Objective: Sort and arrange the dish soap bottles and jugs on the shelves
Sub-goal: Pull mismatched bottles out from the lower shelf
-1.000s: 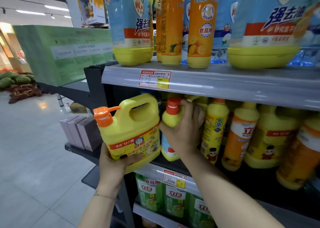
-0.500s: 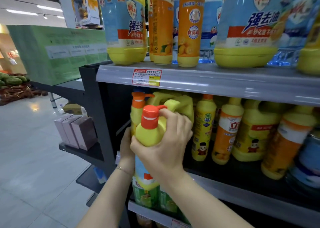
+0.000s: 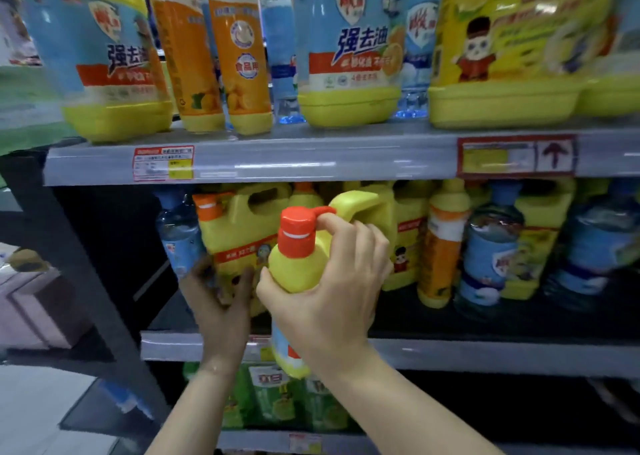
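Observation:
My right hand (image 3: 332, 281) grips a yellow dish soap bottle (image 3: 298, 267) with an orange flip cap by its shoulder, in front of the middle shelf (image 3: 485, 354); my forefinger touches the cap's tab. My left hand (image 3: 221, 302) holds the lower front of a yellow handled jug (image 3: 242, 233) with an orange pump, which stands on the left end of that shelf. Another yellow jug handle (image 3: 360, 201) shows right behind the bottle.
The top shelf (image 3: 311, 156) carries big blue-labelled yellow jugs (image 3: 349, 49) and orange bottles (image 3: 239, 52). Further yellow, orange and blue bottles (image 3: 488, 246) fill the middle shelf to the right. Green refill packs (image 3: 277, 399) stand below. A dark shelf post (image 3: 79, 281) rises at left.
The view has swung right and closer to the shelves. My left hand has set the handled jug back onto the middle shelf's left end. My right hand still holds the bottle in front.

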### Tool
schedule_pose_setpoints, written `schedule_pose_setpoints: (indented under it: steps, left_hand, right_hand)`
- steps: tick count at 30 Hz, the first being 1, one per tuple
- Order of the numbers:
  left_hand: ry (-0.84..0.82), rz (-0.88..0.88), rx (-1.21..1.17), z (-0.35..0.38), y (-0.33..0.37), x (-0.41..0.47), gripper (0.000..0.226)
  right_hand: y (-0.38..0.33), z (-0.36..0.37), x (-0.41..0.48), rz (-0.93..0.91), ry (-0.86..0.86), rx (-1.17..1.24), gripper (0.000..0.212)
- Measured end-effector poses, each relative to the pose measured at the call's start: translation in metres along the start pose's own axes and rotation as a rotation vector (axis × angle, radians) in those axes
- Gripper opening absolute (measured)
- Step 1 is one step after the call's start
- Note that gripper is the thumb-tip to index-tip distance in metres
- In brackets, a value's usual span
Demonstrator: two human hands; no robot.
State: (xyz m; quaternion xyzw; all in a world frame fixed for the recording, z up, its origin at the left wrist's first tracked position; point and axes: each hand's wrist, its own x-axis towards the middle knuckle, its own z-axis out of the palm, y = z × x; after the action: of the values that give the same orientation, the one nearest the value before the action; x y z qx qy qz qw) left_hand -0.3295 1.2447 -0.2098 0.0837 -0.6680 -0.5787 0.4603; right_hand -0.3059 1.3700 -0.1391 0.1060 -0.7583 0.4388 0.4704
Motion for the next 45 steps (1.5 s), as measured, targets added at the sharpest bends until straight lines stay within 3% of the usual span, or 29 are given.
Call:
schedule_pose_setpoints:
  steps: [3, 7, 9, 12, 17, 21, 23, 25, 27, 29, 33, 36, 45]
  left_hand:
    - [-0.264, 0.229, 0.033, 0.008, 0.0, -0.033, 0.031]
    - [-0.76, 0.24, -0.03, 0.06, 0.006, -0.083, 0.072]
    - [-0.84, 0.197, -0.045, 0.093, 0.013, -0.108, 0.084]
    - [-0.912, 0.077, -0.112, 0.14, 0.026, -0.138, 0.083]
    - [-0.906, 0.04, -0.179, 0.212, 0.05, -0.181, 0.078]
    - [-0.793, 0.023, -0.295, 0.249, 0.059, -0.209, 0.071]
    - [-0.752, -0.034, -0.33, 0.259, 0.057, -0.217, 0.073]
    - [-0.72, -0.032, -0.331, 0.266, 0.051, -0.222, 0.076]
    - [-0.685, -0.001, -0.316, 0.269, 0.048, -0.223, 0.077]
    - [-0.647, 0.025, -0.3, 0.267, 0.047, -0.222, 0.077]
    - [-0.574, 0.055, -0.247, 0.261, 0.045, -0.218, 0.077]
    - [-0.545, 0.031, -0.229, 0.26, 0.042, -0.215, 0.076]
    - [-0.523, -0.024, -0.191, 0.278, 0.051, -0.229, 0.072]
  right_hand:
    - [0.024, -0.023, 0.009, 0.005, 0.051, -0.089, 0.069]
    - [0.058, -0.065, 0.024, 0.055, 0.078, -0.177, 0.067]
    - [0.076, -0.086, 0.031, 0.067, 0.099, -0.238, 0.068]
    - [0.107, -0.119, 0.044, 0.094, 0.131, -0.311, 0.069]
    - [0.162, -0.166, 0.075, 0.013, 0.164, -0.312, 0.071]
    - [0.204, -0.198, 0.096, -0.144, 0.07, -0.04, 0.057]
    - [0.23, -0.212, 0.104, -0.148, 0.105, 0.051, 0.043]
    - [0.261, -0.224, 0.111, -0.027, 0.204, 0.132, 0.034]
    - [0.292, -0.232, 0.118, 0.211, 0.215, 0.217, 0.026]
    - [0.32, -0.235, 0.124, 0.382, 0.046, 0.24, 0.015]
    - [0.355, -0.221, 0.133, 0.547, -0.37, 0.361, 0.042]
    - [0.363, -0.209, 0.138, 0.57, -0.5, 0.514, 0.059]
    - [0.378, -0.204, 0.126, 0.511, -0.126, 0.519, 0.06]
